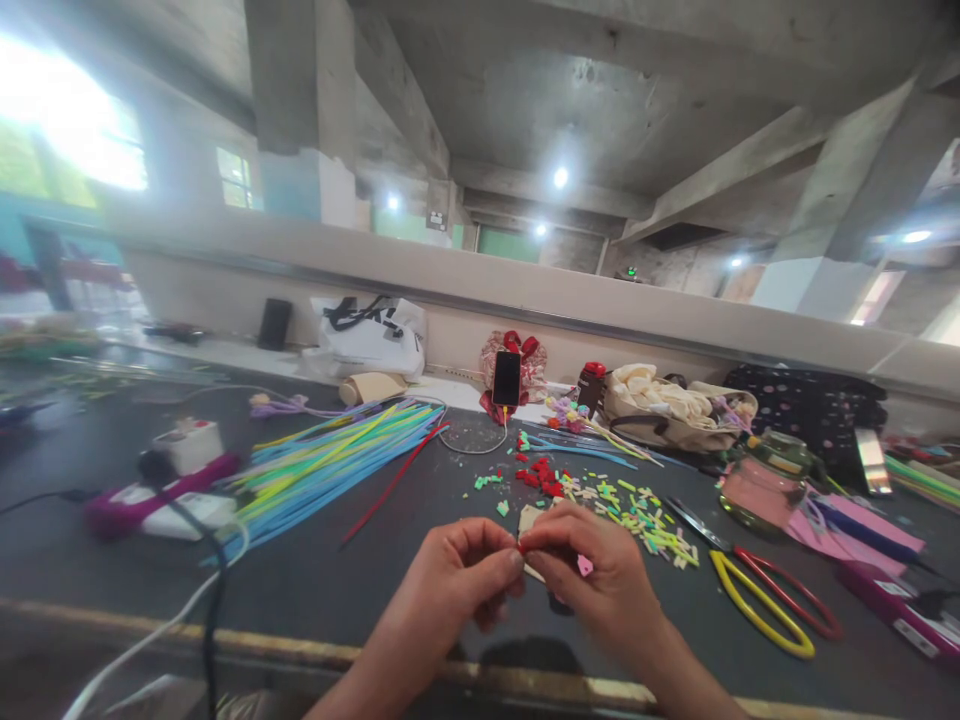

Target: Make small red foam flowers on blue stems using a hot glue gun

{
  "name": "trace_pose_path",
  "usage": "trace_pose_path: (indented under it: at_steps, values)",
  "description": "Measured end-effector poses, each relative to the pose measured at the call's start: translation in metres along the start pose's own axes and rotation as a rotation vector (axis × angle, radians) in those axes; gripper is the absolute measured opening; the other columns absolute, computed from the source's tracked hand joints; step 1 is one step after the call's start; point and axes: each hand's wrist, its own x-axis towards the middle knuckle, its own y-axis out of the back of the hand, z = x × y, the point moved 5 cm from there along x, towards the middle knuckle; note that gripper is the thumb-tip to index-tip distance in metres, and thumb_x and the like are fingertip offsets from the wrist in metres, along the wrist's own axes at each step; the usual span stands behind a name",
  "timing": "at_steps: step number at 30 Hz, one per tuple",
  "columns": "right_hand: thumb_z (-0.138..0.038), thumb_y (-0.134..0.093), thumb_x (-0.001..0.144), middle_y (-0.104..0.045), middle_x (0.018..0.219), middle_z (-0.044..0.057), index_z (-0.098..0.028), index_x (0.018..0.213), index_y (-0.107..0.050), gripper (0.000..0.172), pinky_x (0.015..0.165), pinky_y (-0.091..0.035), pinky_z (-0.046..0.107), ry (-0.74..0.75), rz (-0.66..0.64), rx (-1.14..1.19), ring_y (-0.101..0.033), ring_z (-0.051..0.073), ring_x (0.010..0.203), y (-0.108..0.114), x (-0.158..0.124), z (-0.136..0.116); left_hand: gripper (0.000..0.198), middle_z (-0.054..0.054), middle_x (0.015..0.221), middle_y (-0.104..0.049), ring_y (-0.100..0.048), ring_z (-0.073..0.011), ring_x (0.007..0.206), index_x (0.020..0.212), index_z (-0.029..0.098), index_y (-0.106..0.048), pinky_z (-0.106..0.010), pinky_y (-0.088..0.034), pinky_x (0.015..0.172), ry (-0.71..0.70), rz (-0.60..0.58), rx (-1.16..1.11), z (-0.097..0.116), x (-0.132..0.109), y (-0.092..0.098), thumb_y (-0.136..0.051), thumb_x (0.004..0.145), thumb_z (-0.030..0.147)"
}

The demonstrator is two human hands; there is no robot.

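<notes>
My left hand (469, 575) and my right hand (592, 565) meet above the front of the table, fingertips pinched together. A small red piece (523, 547) shows between them, mostly covered by the fingers. Just beyond lie short cut red pieces (541, 475) and a spread of yellow, green and pale pieces (649, 520). Partly behind my right hand is a beige card-like thing (529, 517), with a small pink piece (585, 566) beside that hand. Scissors (757, 590) with one yellow and one red handle rest to the right.
Long blue, green and yellow fuzzy stems (345, 460) and one red stem (394, 485) lie left. Further left are a power strip (165, 495) and cables. A phone (507, 378) stands at the back. A glass jar (772, 480) and a purple tool (900, 610) are right.
</notes>
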Motion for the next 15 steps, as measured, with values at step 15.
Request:
trace_pose_path:
  at_steps: [15]
  values:
    - [-0.014, -0.055, 0.076, -0.062, 0.072, 0.002, -0.020, 0.082, -0.065, 0.012, 0.057, -0.043, 0.023, -0.046, -0.043, 0.002, -0.057, 0.012, 0.064, -0.0025, -0.0013, -0.0004, 0.022, 0.000, 0.058, -0.059, -0.051, -0.0070, 0.043, 0.071, 0.013, -0.058, -0.013, -0.035, 0.033, 0.068, -0.171, -0.226, -0.0082, -0.0015, -0.0033, -0.058, 0.069, 0.034]
